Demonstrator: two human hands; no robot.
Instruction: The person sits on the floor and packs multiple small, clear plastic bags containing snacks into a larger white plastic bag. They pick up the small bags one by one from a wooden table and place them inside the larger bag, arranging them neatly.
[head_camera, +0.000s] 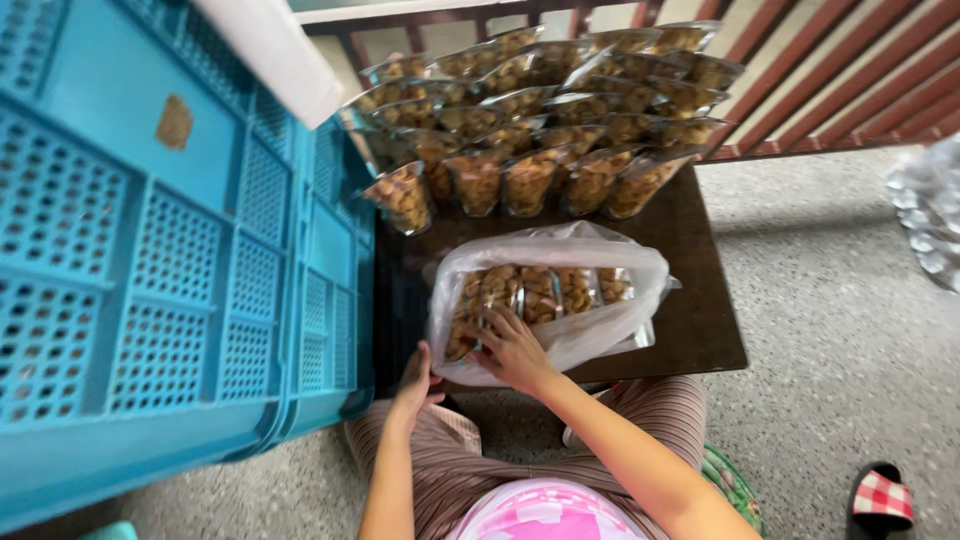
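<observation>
One clear plastic bag (560, 300) lies on the dark table (700, 330), with about five snack packets (540, 292) lined up inside. Behind it stand rows of roughly two dozen filled packets (530, 110). The right hand (512, 350) reaches forward, fingers spread over the bag's near end. The left hand (415, 385) pinches the bag's near edge, beside one blue crate (150, 270).

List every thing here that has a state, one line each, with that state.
Clear plastic bag: open at the near end, lying on the table, partly filled.
Snack packets in the bag: lying in a row inside.
Stacked snack packets: sealed, piled in rows at the table's far end.
Blue crate: tipped on its side beside the table.
Dark table: loaded.
Right hand: reaching into the bag.
Left hand: at the bag's edge.
</observation>
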